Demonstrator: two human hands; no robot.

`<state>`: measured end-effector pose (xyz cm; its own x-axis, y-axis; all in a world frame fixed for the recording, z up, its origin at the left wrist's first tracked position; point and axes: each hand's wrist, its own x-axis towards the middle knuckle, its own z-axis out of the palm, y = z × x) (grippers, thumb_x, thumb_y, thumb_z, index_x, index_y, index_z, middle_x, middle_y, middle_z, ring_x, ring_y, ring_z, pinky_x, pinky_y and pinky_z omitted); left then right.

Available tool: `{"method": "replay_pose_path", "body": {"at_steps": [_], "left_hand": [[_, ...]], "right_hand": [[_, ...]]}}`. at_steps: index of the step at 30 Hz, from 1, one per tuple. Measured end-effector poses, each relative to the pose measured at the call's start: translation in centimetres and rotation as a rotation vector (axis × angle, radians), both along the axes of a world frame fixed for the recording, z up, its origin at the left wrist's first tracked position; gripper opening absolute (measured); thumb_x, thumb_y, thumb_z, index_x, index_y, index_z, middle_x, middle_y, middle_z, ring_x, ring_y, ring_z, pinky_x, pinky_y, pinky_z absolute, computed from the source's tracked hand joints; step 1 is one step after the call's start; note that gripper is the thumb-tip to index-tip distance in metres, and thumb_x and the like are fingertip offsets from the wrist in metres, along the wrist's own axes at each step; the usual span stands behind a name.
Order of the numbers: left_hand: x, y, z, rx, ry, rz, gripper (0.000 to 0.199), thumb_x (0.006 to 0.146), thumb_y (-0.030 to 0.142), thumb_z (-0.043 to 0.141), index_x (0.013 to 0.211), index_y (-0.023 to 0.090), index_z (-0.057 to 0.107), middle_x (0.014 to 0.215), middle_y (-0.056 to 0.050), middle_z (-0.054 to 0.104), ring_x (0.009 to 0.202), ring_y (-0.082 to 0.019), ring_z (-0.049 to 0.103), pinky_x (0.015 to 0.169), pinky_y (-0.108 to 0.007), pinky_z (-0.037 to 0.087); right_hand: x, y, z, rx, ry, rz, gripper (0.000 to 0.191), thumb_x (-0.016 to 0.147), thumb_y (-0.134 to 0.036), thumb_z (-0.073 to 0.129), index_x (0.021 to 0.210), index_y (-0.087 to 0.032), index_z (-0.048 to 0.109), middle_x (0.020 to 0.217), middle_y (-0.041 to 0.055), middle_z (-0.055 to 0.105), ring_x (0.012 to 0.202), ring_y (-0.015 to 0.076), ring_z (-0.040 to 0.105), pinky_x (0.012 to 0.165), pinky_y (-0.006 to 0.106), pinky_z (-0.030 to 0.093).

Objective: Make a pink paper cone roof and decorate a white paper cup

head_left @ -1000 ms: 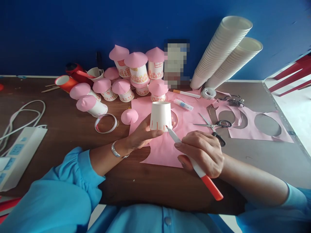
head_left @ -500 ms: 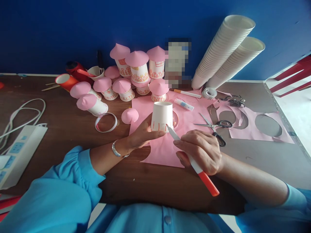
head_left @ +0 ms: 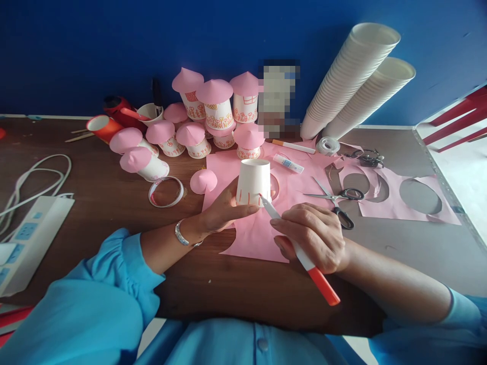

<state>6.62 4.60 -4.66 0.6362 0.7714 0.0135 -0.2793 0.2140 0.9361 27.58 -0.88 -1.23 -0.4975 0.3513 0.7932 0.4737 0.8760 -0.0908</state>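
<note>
My left hand (head_left: 224, 210) grips a white paper cup (head_left: 254, 180) upside down, fingers behind it and thumb along its lower rim. Several short red-orange strokes stand along the cup's lower part. A white marker with a red end (head_left: 306, 257) is held in my right hand (head_left: 314, 235), its tip touching the cup near the strokes. Beneath both hands lies a pink paper sheet (head_left: 258, 238) with cut edges. Cups with pink cone roofs (head_left: 214, 92) and drawn flowers stand behind, and a loose pink cone (head_left: 203, 181) rests left of the held cup.
Scissors (head_left: 335, 195), a glue stick (head_left: 288, 163), another marker (head_left: 293, 147) and a tape roll (head_left: 328, 146) lie to the right. Two tall cup stacks (head_left: 350, 76) lean on the blue wall. A paper ring (head_left: 166, 192) and a power strip (head_left: 36, 243) are at left.
My right hand and the marker have shifted very slightly left, with the tip still at the cup. My left hand and the cup look nearly unmoved.
</note>
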Motion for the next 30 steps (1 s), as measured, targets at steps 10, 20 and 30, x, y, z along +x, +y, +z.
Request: {"method": "replay_pose_path", "body": {"at_steps": [10, 20, 30], "left_hand": [[-0.2, 0.1, -0.4, 0.004, 0.016, 0.013, 0.046, 0.082, 0.037, 0.082, 0.121, 0.023, 0.062, 0.121, -0.009, 0.07, 0.116, -0.029, 0.064, 0.101, -0.048, 0.05], [-0.3, 0.2, -1.2, -0.041, -0.126, -0.047, 0.043, 0.085, 0.031, 0.08, 0.125, 0.024, 0.068, 0.126, -0.009, 0.074, 0.125, -0.031, 0.066, 0.112, -0.051, 0.047], [-0.5, 0.3, -1.5, -0.094, -0.152, -0.193, 0.053, 0.086, 0.041, 0.077, 0.134, 0.024, 0.062, 0.13, -0.013, 0.071, 0.129, -0.037, 0.063, 0.105, -0.055, 0.052]], "right_hand": [[-0.2, -0.4, -0.1, -0.008, 0.038, 0.028, 0.012, 0.095, -0.016, 0.054, 0.095, -0.014, 0.067, 0.07, 0.0029, 0.059, 0.06, 0.017, 0.059, 0.051, 0.031, 0.052], [1.0, 0.7, -1.3, -0.146, 0.111, -0.139, 0.034, 0.106, -0.038, 0.053, 0.136, -0.022, 0.059, 0.113, 0.0137, 0.071, 0.098, 0.0249, 0.073, 0.075, 0.038, 0.063], [0.9, 3.1, -2.3, -0.348, 0.129, -0.056, 0.072, 0.091, -0.04, 0.077, 0.15, -0.023, 0.039, 0.151, 0.0242, 0.056, 0.141, 0.0376, 0.056, 0.109, 0.06, 0.052]]}}
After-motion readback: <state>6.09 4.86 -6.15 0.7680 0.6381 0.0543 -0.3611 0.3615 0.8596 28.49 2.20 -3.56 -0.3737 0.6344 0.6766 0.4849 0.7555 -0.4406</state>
